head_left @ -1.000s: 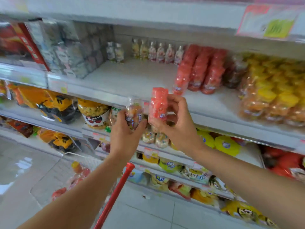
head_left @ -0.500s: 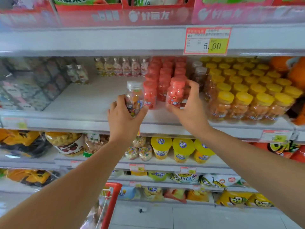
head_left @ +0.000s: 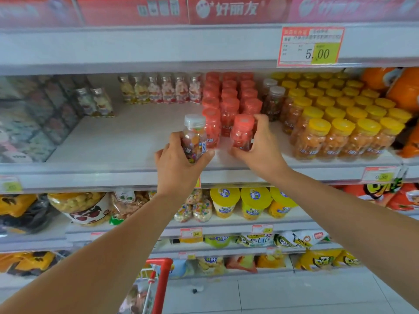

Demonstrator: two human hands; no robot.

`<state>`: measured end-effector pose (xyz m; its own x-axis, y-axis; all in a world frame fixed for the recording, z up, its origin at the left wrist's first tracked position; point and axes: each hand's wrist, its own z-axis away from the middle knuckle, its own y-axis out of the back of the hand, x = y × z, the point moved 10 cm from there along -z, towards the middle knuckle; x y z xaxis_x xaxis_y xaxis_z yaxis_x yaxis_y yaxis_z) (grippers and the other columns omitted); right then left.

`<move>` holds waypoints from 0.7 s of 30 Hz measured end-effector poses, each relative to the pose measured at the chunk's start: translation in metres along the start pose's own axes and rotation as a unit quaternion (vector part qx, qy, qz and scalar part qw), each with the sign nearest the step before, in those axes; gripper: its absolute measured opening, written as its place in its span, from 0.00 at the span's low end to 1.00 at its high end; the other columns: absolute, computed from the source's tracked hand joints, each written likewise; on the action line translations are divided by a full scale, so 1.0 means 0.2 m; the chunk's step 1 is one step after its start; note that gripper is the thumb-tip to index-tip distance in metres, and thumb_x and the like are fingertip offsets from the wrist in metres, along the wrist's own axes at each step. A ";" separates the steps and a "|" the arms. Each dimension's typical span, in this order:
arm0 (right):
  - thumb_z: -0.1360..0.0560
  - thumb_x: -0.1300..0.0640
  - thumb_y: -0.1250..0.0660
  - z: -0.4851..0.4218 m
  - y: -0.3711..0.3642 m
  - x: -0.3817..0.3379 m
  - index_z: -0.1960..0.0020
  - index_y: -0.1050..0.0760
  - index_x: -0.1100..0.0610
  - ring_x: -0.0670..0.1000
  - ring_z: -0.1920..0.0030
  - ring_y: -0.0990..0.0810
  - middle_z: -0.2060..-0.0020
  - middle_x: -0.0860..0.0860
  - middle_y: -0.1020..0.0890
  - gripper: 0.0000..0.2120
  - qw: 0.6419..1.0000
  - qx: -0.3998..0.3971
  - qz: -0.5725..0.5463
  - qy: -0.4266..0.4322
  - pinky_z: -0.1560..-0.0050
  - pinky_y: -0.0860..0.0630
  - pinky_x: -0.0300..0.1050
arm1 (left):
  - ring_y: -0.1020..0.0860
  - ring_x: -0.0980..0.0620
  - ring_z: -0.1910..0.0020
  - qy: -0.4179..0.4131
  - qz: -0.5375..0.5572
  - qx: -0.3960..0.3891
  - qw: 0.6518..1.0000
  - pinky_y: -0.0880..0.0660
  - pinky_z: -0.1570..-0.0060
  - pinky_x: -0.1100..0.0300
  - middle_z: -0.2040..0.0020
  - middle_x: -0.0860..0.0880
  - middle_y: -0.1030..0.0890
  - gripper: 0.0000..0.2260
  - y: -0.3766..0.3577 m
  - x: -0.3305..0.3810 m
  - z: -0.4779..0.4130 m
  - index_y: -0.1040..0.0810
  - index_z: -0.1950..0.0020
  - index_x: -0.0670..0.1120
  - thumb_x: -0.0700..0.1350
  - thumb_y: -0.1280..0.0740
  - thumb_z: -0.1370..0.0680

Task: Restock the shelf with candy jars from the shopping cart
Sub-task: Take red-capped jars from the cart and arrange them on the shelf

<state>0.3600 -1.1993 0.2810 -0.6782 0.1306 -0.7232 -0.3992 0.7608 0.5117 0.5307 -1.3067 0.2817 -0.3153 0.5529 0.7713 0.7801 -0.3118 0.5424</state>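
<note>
The left hand (head_left: 179, 165) is gripping a clear-capped candy jar (head_left: 194, 138) above the shelf (head_left: 118, 143) edge. The right hand (head_left: 260, 150) is curling round a red-capped candy jar (head_left: 242, 132), upright at its 3 o'clock (matching red-capped rows (head_left: 229, 96) are standing at 12 o'clock). The shopping cart (head_left: 161, 282) is showing at 6 o'clock.

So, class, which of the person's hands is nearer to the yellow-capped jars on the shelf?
Right. The right hand grips a red-capped jar just left of the yellow-capped jars; the left hand holds a white-capped jar farther left.
</note>
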 end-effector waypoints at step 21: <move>0.26 0.51 0.29 0.06 -0.01 -0.45 0.39 0.24 0.58 0.43 0.53 0.21 0.50 0.49 0.18 0.18 0.988 -0.039 -0.109 0.100 0.49 0.25 0.41 | 0.36 0.60 0.56 -0.083 -0.007 -0.020 0.996 0.36 0.47 0.57 0.55 0.58 0.29 0.21 0.01 0.15 0.08 0.35 0.44 0.52 0.56 0.28 0.28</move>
<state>0.4293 -1.2047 0.3393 -0.6767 -0.1651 -0.7175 -0.5897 0.7050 0.3939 0.5314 -1.2782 0.2994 -0.2306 0.6762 0.6997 0.7535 -0.3309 0.5682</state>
